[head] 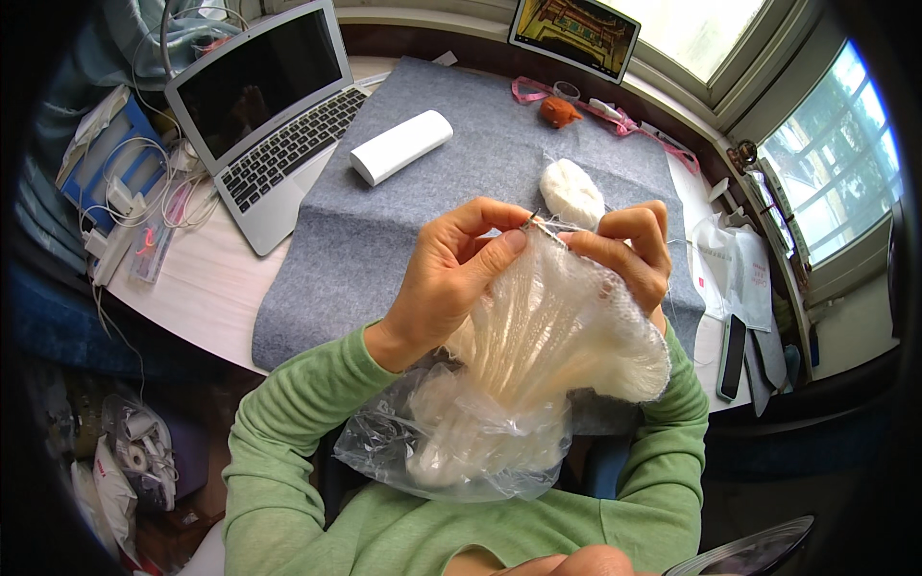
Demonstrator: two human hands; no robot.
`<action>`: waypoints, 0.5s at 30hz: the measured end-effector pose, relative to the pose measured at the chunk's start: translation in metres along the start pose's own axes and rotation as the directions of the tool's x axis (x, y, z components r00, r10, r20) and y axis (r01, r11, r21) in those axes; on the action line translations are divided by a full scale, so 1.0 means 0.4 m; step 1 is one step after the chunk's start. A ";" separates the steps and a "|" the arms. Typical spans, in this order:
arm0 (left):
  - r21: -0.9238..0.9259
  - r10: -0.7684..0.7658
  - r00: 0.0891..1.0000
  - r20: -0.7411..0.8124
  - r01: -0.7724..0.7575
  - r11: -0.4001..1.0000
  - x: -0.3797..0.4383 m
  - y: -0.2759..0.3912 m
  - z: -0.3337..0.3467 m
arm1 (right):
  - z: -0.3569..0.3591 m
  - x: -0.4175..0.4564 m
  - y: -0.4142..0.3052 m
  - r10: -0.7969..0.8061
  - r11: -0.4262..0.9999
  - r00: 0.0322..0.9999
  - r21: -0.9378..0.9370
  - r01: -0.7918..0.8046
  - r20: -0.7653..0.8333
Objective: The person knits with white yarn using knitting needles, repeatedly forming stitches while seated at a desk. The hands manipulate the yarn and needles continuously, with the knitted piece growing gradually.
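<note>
My left hand (461,270) and my right hand (628,252) are raised over the table edge, pinching the top of a sheer off-white knitted fabric (555,317). A knitting needle (545,230) runs through the stitches between my fingertips; its dark tip shows by my left thumb. The fabric hangs down in folds, and its lower part sits in a clear plastic bag (374,439) at my lap. Just beyond my hands a ball of white yarn (571,191) rests on a grey felt mat (331,266), with thin strands near my right fingers.
An open laptop (277,180) stands at the left, beside a white case (402,146). At the back are a tablet (575,36), a pink measuring tape (627,126) and an orange figurine (559,112). A phone (732,358) and a white bag (745,277) lie right.
</note>
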State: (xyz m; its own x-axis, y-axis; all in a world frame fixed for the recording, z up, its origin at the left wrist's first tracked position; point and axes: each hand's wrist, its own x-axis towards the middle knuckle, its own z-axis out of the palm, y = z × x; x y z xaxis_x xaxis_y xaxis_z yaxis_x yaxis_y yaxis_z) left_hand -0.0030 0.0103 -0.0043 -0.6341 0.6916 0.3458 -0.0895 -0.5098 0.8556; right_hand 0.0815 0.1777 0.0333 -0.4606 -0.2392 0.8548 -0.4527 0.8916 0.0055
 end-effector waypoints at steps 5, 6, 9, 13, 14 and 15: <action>0.018 -0.058 0.975 0.215 0.056 0.998 0.001 0.005 0.007 | 0.026 -0.004 0.011 -0.057 0.983 0.998 0.176 0.056 0.002; 0.012 -0.033 0.966 0.256 0.031 0.999 0.004 0.007 0.005 | 0.028 -0.011 0.013 -0.034 0.985 0.999 0.169 0.034 0.000; -0.015 0.003 0.952 0.307 0.001 1.000 0.005 -0.003 0.001 | 0.023 -0.014 0.006 -0.013 0.989 0.999 0.144 0.018 -0.037; -0.024 -0.027 0.950 0.312 0.036 0.999 0.004 0.002 -0.006 | 0.023 -0.014 0.003 -0.019 0.989 0.999 0.149 0.024 -0.039; -0.016 -0.047 0.948 0.316 0.055 0.998 0.003 0.006 -0.007 | 0.024 -0.016 0.005 -0.019 0.989 0.998 0.144 0.027 -0.055; -0.070 -0.068 0.954 0.291 0.092 0.993 0.003 0.010 -0.004 | 0.024 -0.017 0.009 -0.020 0.990 0.997 0.137 0.030 -0.071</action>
State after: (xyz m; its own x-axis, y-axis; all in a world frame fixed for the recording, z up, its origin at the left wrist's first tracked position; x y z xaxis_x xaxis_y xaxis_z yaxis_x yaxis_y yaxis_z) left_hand -0.0053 0.0085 -0.0009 -0.3753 0.8436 0.3841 -0.2008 -0.4785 0.8548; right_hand 0.0756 0.1788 0.0223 -0.3958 -0.2293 0.8892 -0.5666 0.8230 -0.0400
